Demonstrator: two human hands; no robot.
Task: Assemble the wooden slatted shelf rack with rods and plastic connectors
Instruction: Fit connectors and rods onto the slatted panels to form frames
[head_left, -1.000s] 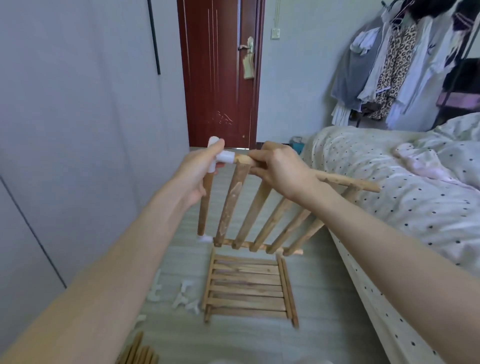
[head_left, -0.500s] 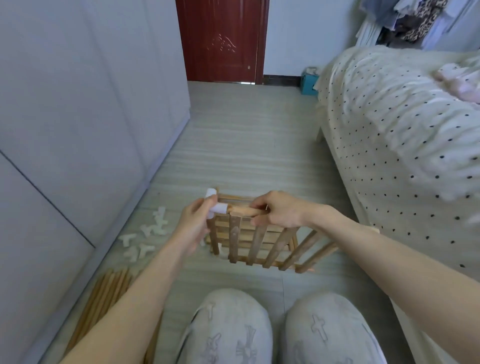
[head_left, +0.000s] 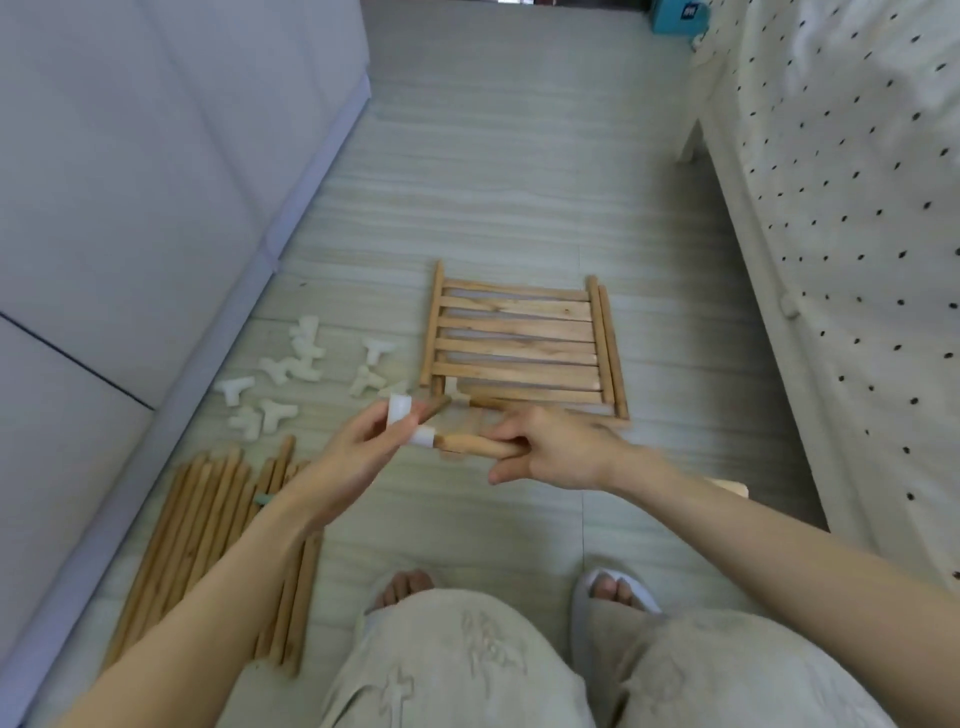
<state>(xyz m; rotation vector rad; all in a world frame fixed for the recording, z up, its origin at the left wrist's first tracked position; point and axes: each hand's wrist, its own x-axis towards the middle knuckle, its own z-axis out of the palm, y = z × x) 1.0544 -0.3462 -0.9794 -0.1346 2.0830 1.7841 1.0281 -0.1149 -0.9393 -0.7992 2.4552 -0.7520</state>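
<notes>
Pale floor (head_left: 493, 156) runs between the wardrobe (head_left: 156, 182) and the dotted bed (head_left: 857, 260). Your left hand (head_left: 358, 452) pinches the white connector (head_left: 410, 426), and your right hand (head_left: 556, 452) has its grip curled round the wooden rod (head_left: 467, 444) just beside it — the two pieces meet between your hands. The rod looks light and stiff, so hold it close to the joint and push straight. The plastic may be smooth; pinch it firmly. A slatted panel (head_left: 519, 343) lies flat mid-floor, loose connectors (head_left: 280, 374) sit near the wardrobe edge, and spare rods (head_left: 218, 535) lie near you on the left.
</notes>
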